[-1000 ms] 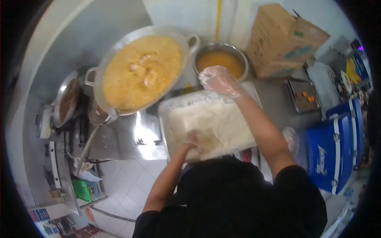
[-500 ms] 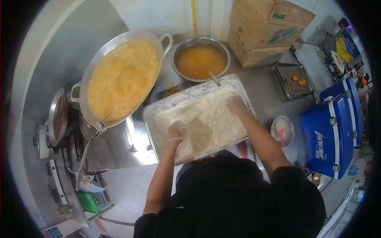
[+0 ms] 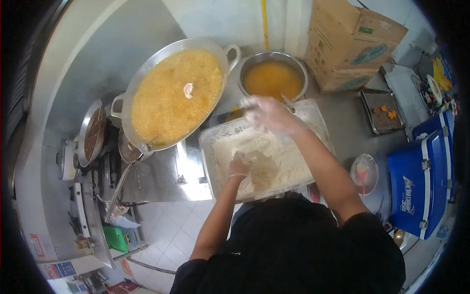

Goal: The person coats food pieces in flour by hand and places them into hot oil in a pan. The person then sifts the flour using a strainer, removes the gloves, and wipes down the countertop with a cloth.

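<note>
A wide tray (image 3: pixel 320 117) of white flour (image 3: pixel 293 169) lies in front of me on the steel counter. My left hand (image 3: pixel 239 165), in a clear glove, is down in the flour at the left side; its fingers are partly hidden, and whether they hold anything cannot be made out. Above the tray's far edge my flour-dusted right hand (image 3: pixel 274 115) is stretched toward the wok, blurred, its fingers apart with nothing visible in them. One pale, flour-coated piece (image 3: pixel 188 90) shows over the bubbling yellow oil (image 3: pixel 166 112) in the big two-handled wok (image 3: pixel 128 98); whether it touches the oil is unclear.
Behind the tray stands a metal bowl (image 3: pixel 304 73) of orange liquid. A long-handled skimmer (image 3: pixel 120 186) leans at the wok's near edge. Cardboard boxes (image 3: pixel 350 49), a small metal tray (image 3: pixel 377 122), a bowl with a red scoop (image 3: pixel 362 174) and blue coolers (image 3: pixel 416 181) are on the right.
My right hand has risen out of the flour and swung left toward the wok. A pale piece now appears over the oil. My left hand stays in the flour. The view has shifted.
</note>
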`<state>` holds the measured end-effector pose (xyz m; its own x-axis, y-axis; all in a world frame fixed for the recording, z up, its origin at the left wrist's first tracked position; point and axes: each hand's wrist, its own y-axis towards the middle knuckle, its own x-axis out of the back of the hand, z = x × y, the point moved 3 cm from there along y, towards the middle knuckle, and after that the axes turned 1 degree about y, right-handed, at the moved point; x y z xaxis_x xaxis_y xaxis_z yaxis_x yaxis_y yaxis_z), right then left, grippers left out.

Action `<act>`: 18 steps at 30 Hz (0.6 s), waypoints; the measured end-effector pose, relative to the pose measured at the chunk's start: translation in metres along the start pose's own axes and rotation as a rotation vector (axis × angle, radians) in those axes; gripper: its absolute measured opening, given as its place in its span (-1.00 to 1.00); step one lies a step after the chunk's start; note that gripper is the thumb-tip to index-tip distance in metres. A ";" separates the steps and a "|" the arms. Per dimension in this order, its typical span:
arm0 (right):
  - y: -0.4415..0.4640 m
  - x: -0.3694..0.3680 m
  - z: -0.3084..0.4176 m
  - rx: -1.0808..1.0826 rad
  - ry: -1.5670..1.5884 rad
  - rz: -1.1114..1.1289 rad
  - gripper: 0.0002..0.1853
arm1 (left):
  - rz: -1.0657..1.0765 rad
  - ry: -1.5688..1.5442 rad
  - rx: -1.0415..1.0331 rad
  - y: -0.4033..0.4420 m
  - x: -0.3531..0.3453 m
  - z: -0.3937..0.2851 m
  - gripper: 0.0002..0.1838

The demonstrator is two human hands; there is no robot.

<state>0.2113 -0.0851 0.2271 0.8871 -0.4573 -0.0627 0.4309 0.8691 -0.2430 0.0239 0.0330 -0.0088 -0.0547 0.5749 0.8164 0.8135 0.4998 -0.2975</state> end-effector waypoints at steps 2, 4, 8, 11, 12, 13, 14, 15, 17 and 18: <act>0.003 0.028 -0.095 0.111 -0.943 -0.049 -0.33 | 0.056 0.270 0.075 0.002 -0.005 0.020 -0.43; -0.033 0.050 -0.187 -0.041 -1.188 -0.154 -0.25 | 0.235 0.225 0.099 -0.015 0.003 0.026 -0.44; -0.062 0.033 -0.240 -0.525 -1.025 0.296 -0.34 | 0.397 -0.007 -0.207 -0.022 -0.057 0.064 -0.54; -0.047 -0.020 -0.238 -0.391 -0.834 0.261 -0.51 | 0.533 -0.384 0.067 -0.022 -0.077 0.043 -0.60; -0.029 -0.036 -0.252 -0.322 -0.716 0.268 -0.53 | 0.563 -0.578 0.232 -0.024 -0.077 0.029 -0.62; -0.021 -0.043 -0.254 -0.221 -0.650 0.174 -0.51 | 0.598 -0.876 0.424 -0.027 -0.069 0.006 -0.62; -0.014 -0.050 -0.255 -0.115 -0.590 0.088 -0.49 | 0.618 -1.174 0.613 -0.028 -0.066 -0.009 -0.62; -0.015 -0.050 -0.247 0.022 -0.581 -0.091 -0.44 | 0.562 -1.015 0.402 -0.015 -0.073 -0.002 -0.62; -0.018 -0.041 -0.234 0.073 -0.530 -0.156 -0.34 | 0.441 -0.534 -0.057 0.003 -0.066 0.014 -0.57; -0.015 -0.030 -0.223 -0.012 -0.488 -0.045 -0.30 | 0.294 -0.097 -0.296 0.003 -0.045 0.012 -0.51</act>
<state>0.1416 -0.1267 0.0166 0.8430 -0.3501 0.4084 0.4711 0.8470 -0.2464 0.0221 0.0165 -0.0526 0.1616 0.7305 0.6635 0.9329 0.1061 -0.3440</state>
